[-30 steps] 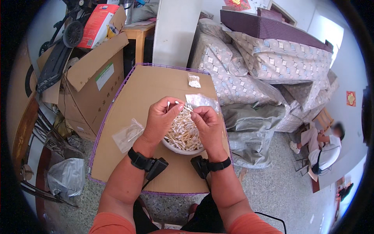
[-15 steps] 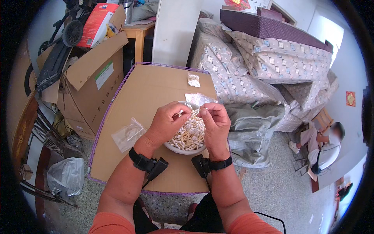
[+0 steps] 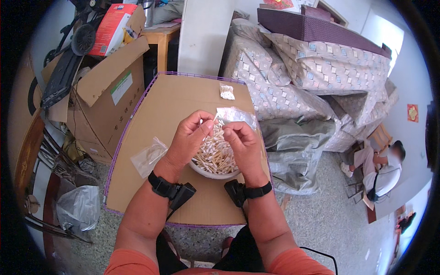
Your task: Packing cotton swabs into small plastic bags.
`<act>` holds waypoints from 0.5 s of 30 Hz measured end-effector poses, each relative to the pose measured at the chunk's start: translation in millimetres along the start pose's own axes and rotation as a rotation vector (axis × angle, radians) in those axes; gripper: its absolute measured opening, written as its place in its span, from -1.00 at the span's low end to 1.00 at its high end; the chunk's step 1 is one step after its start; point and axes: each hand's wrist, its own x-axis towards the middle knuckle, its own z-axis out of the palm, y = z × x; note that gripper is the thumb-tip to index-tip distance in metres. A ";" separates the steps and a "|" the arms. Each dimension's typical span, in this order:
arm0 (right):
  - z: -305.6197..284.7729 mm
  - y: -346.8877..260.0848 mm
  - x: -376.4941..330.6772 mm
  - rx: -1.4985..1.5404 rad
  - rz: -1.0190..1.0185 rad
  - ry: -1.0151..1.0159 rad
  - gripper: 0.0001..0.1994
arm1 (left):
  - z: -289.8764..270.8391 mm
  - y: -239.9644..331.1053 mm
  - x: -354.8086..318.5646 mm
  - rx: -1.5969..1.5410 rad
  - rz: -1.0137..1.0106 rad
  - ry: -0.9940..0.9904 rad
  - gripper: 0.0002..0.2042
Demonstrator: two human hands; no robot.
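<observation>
Cotton swabs (image 3: 215, 156) with white tips and pale sticks fill a white bowl (image 3: 211, 174) on the cardboard-topped table. Over the bowl's left side, my left hand (image 3: 190, 135) is closed on a few cotton swabs, whose white tips stick out between the fingers. My right hand (image 3: 243, 141) hovers over the bowl's right side, thumb and fingers pinched; what lies in them is hidden. A small packed bundle of swabs (image 3: 227, 92) lies at the far right of the table. Behind the bowl is a clear plastic bag (image 3: 238, 115).
Another clear bag (image 3: 145, 158) lies left of my left wrist. A large cardboard box (image 3: 107, 98) stands left of the table (image 3: 137, 197). Wrapped furniture (image 3: 330, 68) and a grey plastic sheet (image 3: 293, 151) crowd the right. Farther right sits a person (image 3: 382, 181).
Both hands have shifted left and slightly away from me. My left fingers have lifted, with a swab now standing more upright near their tips.
</observation>
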 end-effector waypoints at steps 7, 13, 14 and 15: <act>-2.2 -6.0 0.4 0.153 -0.002 0.006 -0.84 | 1.6 -5.5 0.5 0.213 0.047 -0.195 -0.86; -5.2 -0.4 2.4 0.066 -0.029 0.005 -0.86 | 3.9 -7.0 1.2 0.205 0.026 -0.262 -0.83; -5.7 -5.8 3.0 0.025 -0.037 0.013 -0.88 | 3.5 -5.5 1.5 0.219 0.035 -0.269 -0.81; -6.1 -9.6 4.1 -0.017 -0.046 0.020 -0.90 | 2.3 -4.6 1.0 0.219 0.027 -0.270 -0.81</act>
